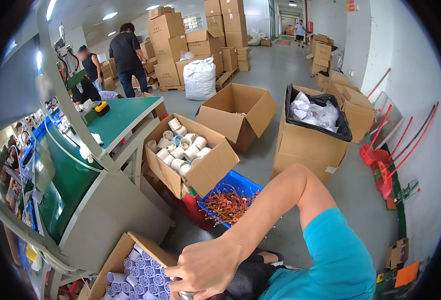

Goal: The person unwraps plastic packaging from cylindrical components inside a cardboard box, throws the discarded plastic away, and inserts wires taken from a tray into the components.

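Note:
My right hand (205,265) reaches in from the right on a bent arm with a teal sleeve. Its fingers are curled downward at the bottom edge, closed around something pale that is mostly hidden. Just left of it, an open cardboard box (153,246) holds several lavender plastic cylindrical parts (139,274) with ribbed round ends. Beyond my forearm is a blue bin (238,180) full of red and orange wire pieces (226,204). My left hand is out of view.
A cardboard box (213,172) of white cylindrical parts stands beside the green-topped workbench (135,107). Behind are an open carton (225,117) and a black-lined waste box (305,150). Red-handled dustpans (378,157) lean by the right wall. Other people stand at the back left.

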Demonstrator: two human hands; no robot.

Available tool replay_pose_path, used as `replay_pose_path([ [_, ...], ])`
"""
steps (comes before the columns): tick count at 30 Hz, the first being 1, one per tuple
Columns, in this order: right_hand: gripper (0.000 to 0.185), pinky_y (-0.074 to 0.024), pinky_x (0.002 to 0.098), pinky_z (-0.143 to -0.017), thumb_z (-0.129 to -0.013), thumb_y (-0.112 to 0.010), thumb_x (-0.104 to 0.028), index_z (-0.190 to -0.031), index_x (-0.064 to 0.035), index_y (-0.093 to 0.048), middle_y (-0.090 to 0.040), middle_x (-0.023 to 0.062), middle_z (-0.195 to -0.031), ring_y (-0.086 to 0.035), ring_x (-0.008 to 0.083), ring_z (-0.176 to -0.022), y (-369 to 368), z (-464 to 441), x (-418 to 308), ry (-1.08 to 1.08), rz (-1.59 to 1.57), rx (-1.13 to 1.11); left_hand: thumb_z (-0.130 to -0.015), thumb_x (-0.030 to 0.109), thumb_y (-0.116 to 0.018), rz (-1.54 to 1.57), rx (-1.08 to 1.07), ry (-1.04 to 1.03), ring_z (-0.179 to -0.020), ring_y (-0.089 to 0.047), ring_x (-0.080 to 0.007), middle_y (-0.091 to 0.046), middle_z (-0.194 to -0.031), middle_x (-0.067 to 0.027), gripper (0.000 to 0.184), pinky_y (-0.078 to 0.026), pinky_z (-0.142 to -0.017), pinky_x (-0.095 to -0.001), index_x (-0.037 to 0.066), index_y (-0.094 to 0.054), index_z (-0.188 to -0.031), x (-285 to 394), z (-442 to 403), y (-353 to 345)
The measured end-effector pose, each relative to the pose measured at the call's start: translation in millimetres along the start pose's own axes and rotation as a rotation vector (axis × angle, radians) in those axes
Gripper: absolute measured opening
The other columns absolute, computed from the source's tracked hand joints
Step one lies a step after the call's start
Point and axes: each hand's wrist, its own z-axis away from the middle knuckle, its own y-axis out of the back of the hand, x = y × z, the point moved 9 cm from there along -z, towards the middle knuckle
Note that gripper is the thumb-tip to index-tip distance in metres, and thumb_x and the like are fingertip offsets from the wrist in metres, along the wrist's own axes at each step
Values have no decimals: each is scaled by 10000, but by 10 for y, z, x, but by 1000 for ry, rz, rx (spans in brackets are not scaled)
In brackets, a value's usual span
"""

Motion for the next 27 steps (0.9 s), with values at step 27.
replay_pose_path([
  [27,523,-479,444,-710,-812,-706,-333,-1209,-27,-554,-567,224,-954,-589,372,-866,64,59,-242,-51,-263,-225,-710,168,-767,15,-36,-19,-983,-618,-245,-589,-1119,-181,588,-514,-850,-444,59,-502,-1224,-212,76,-113],
])
